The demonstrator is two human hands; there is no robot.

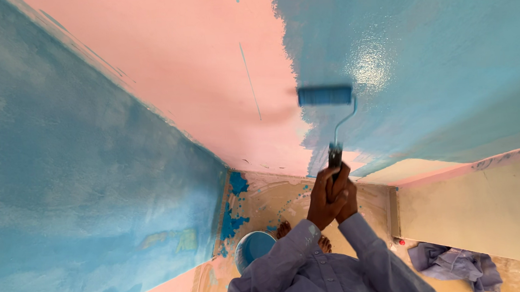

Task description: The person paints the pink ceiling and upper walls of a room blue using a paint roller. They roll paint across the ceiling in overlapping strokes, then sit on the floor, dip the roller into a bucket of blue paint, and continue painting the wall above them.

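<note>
At the left of the frame is a blue wall (63, 176). Low in the middle sits a blue paint bucket (254, 248). Above it, the left hand (325, 199) and right hand (349, 199) wrap tight round the paint roller (325, 95) handle. The roller head touches the pink wall (207, 65) beside wet blue paint (423, 52). A cloth (456, 263) lies lower right.

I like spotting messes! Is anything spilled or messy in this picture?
Yes. Blue paint splashes lie on the tan floor in the corner, just beside the blue paint bucket. A crumpled cloth lies against the low wall. Both hands grip the roller on the half-pink, half-blue wall.
</note>
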